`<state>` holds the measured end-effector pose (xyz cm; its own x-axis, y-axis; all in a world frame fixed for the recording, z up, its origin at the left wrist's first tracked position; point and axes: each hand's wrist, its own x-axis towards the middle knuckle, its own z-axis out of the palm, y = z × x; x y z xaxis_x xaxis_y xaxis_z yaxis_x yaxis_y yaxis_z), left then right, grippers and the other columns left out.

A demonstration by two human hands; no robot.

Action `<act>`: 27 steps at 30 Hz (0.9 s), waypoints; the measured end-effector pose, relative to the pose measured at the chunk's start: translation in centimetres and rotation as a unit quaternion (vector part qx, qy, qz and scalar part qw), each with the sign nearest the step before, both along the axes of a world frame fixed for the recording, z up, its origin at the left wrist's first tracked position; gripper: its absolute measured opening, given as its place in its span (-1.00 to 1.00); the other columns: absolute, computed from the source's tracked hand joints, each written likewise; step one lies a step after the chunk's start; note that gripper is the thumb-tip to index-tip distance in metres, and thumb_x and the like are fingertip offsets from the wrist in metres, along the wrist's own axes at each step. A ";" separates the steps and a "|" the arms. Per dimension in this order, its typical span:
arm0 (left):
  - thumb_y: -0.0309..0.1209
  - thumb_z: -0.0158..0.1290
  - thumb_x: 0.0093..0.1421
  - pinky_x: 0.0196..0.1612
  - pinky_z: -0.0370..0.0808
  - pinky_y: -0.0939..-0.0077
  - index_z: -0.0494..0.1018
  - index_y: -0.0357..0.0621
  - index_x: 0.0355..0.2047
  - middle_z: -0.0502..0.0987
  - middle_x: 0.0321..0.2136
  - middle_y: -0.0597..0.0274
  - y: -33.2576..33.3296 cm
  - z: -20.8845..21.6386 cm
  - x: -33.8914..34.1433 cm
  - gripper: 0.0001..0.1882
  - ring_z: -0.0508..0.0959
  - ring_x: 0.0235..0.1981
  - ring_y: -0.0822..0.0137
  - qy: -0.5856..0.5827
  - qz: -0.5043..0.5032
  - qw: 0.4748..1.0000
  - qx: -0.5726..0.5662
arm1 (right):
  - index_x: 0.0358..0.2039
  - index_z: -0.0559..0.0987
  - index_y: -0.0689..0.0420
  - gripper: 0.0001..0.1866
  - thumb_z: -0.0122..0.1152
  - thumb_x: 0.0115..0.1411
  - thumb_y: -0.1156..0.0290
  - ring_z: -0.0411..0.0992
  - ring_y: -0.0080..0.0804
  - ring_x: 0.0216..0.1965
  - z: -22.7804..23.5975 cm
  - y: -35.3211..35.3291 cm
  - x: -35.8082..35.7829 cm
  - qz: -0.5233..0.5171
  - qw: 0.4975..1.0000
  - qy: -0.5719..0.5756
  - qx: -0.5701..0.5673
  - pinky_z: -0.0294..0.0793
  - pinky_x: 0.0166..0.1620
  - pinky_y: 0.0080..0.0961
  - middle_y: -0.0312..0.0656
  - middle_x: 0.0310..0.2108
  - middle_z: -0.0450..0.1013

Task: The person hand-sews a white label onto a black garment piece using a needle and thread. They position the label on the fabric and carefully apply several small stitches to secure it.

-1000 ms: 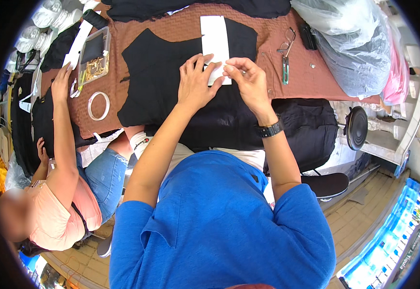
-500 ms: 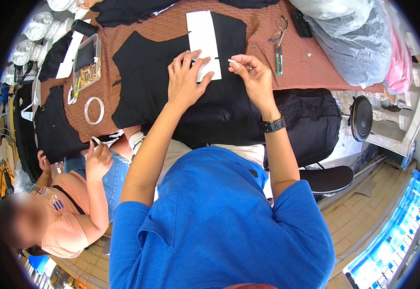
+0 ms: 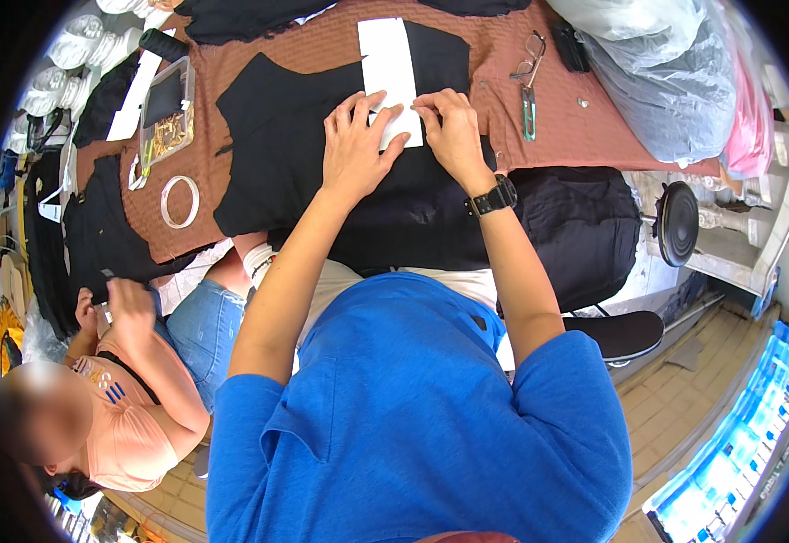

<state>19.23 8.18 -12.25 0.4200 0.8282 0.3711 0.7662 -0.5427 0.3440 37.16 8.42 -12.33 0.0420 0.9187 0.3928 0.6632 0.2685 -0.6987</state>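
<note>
A long white card template [image 3: 385, 56] lies on a cut piece of black cloth [image 3: 277, 122] spread over the table. My left hand [image 3: 356, 149] rests on the lower part of the card with fingers apart, pressing it against the cloth. At the card's right edge, by a small notch, my right hand [image 3: 453, 140] is closed in a pinch. The small white piece of chalk in its fingertips is almost wholly hidden now; the earlier picture shows it better.
Brown cloth [image 3: 521, 149] covers the table. To the right lie glasses [image 3: 530, 59], green-handled thread snips [image 3: 528, 113] and big plastic bags [image 3: 657, 81]. At left are a clear box [image 3: 168, 118] and a tape roll [image 3: 179, 201]. A co-worker [image 3: 132, 398] sits on the left.
My right hand has moved left with the chalk, from beside the card to its right edge. My left hand stays on the card. The co-worker's raised hand has shifted left.
</note>
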 end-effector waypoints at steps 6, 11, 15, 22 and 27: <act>-0.04 0.11 0.28 0.24 0.18 0.04 0.49 0.15 0.10 0.34 0.20 0.27 0.0 -0.2 -0.2 -0.57 0.25 0.25 0.10 0.014 0.002 1.000 0.007 | -0.30 0.65 0.23 -0.88 0.21 0.15 0.61 0.47 -0.05 -0.23 -1.0 0.3 0.4 -0.005 1.000 0.025 -0.008 0.45 -0.14 -0.18 -0.03 -0.33 0.50; -0.03 0.09 0.29 0.24 0.18 0.05 0.48 0.16 0.10 0.34 0.19 0.27 -0.1 -0.2 -0.2 -0.57 0.25 0.25 0.10 0.018 0.003 1.000 0.010 | -0.27 0.63 0.27 -0.89 0.25 0.17 0.60 0.52 -0.20 -0.38 0.1 0.5 0.7 -0.020 0.997 0.051 -0.046 0.50 -0.28 -0.31 -0.05 -0.35 0.49; -0.03 0.08 0.30 0.24 0.18 0.05 0.47 0.16 0.12 0.34 0.20 0.27 -0.1 -0.2 -0.2 -0.57 0.25 0.25 0.09 0.019 0.001 1.000 0.008 | -0.29 0.61 0.30 -0.87 0.31 0.13 0.58 0.53 -0.26 -0.42 0.2 0.8 0.5 -0.028 0.997 0.056 -0.054 0.52 -0.31 -0.36 -0.07 -0.37 0.49; -0.04 0.06 0.31 0.24 0.18 0.04 0.45 0.20 0.15 0.34 0.21 0.25 0.0 -0.4 -0.2 -0.57 0.24 0.26 0.06 0.025 -0.003 1.000 0.013 | -0.30 0.61 0.30 -0.85 0.36 0.08 0.57 0.53 -0.27 -0.41 0.1 1.1 0.3 -0.048 0.996 0.047 -0.060 0.54 -0.29 -0.37 -0.08 -0.37 0.50; -0.05 0.07 0.30 0.23 0.18 0.04 0.48 0.31 0.15 0.36 0.20 0.24 0.0 -0.5 -0.1 -0.58 0.26 0.24 0.06 0.028 -0.004 0.999 0.024 | -0.32 0.62 0.29 -0.86 0.36 0.08 0.57 0.54 -0.28 -0.41 0.3 1.2 0.3 -0.048 0.996 0.042 -0.067 0.54 -0.29 -0.38 -0.08 -0.38 0.50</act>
<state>19.10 8.13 -12.77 0.4481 0.8068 0.3850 0.7793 -0.5635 0.2740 37.47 9.57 -12.05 0.1589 0.9527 0.2590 0.6196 0.1080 -0.7775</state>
